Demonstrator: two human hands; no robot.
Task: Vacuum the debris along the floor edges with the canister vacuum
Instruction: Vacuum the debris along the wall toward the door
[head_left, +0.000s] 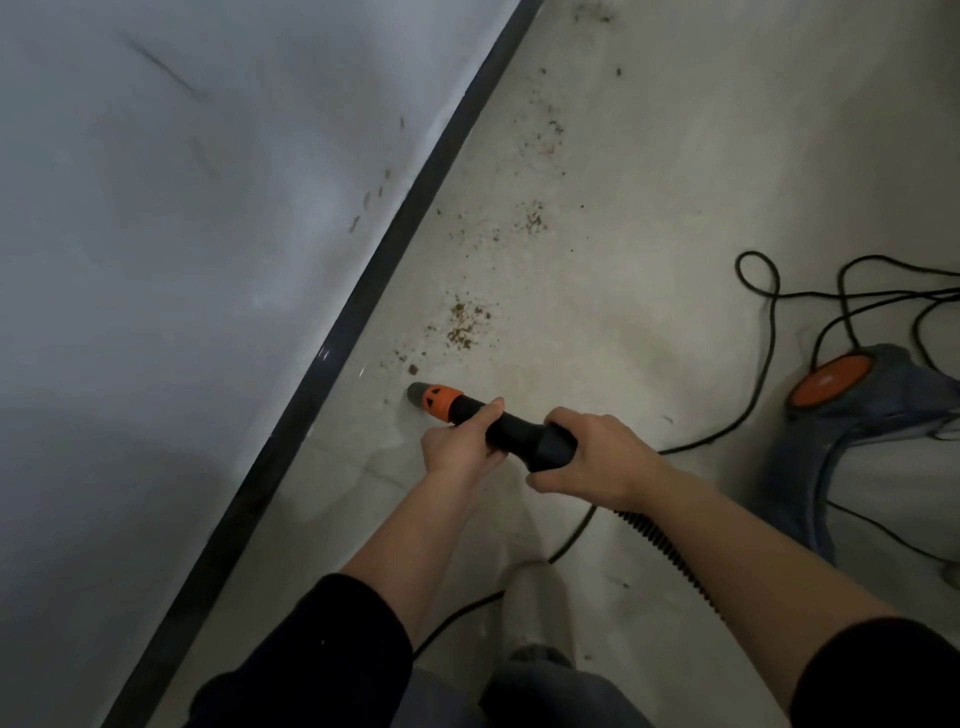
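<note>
A pale wall (182, 260) is filling the left side, with a dark baseboard (363, 291) running along its foot from 7 to 1 o'clock. Near it, the orange-collared nozzle (436, 397) is pointing down at the floor (649, 234), with brown debris (462, 325) lying at its 1 o'clock and trailing onward. The left hand (460, 447) is curling its grip round the black wand (514, 434) behind the collar. The right hand (597, 457) is wrapping its grip round the handle end, where the ribbed hose (670, 556) is leaving toward 5 o'clock. The canister vacuum (852, 405) is sitting at 3 o'clock amid a looping black cord (769, 306).
</note>
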